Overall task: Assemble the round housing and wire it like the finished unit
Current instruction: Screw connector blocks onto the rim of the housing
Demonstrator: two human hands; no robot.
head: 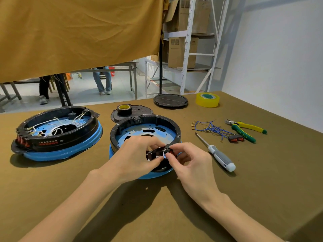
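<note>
Head view: the right hand (pixel 189 160) pinches a red switch (pixel 169 151) at the round housing (pixel 145 135)'s six o'clock rim, while the left hand (pixel 138 156) grips the black switch bracket (pixel 153 153) (stiff, light plastic, probably). Best held by its edges. The finished unit (pixel 57 130) sits at nine o'clock.

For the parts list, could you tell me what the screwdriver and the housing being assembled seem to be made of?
Screwdriver: shiny metal shaft, grey-and-white handle, probably rubbery plastic. Housing: glossy black ring, likely moulded plastic, over a blue base; the inner plate looks like blue-filmed sheet metal.
</note>
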